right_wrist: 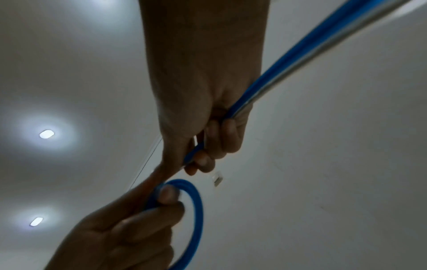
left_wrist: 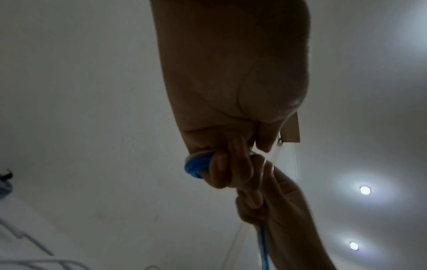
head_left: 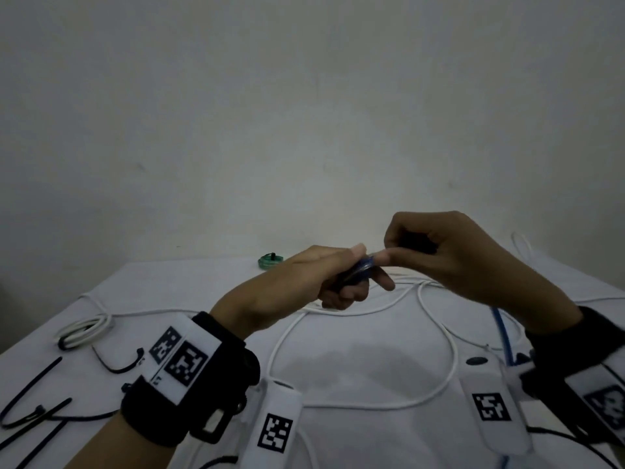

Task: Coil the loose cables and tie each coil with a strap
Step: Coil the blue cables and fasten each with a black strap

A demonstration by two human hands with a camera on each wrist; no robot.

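Above the table: you have both hands raised over the white table, meeting just in front of you with the blue cable between them.
Left hand: your left hand has its fingers curled around the small blue coil, thumb pressed on top; that pinch likely keeps the finished loops from springing apart.
Right hand: your right hand is closed on the cable's free run, fingers wrapped round it close to the coil, probably so you can feed the next loop under tension.
Where the cable goes: from your right hand the blue length drops toward the table by your right wrist, so part of it looks not yet wound.
Head view only: a loose white cable sprawls across the table; a white coil lies at the far left, black straps near it, and a green coil at the far edge.
Wrist views only: the right wrist view shows the coil as an open ring around your left fingertip; the left wrist view shows the loops bunched against your palm. How many turns there are is too blurred to count.
Step in hand: coiling, I judge; no strap is on the blue coil yet.
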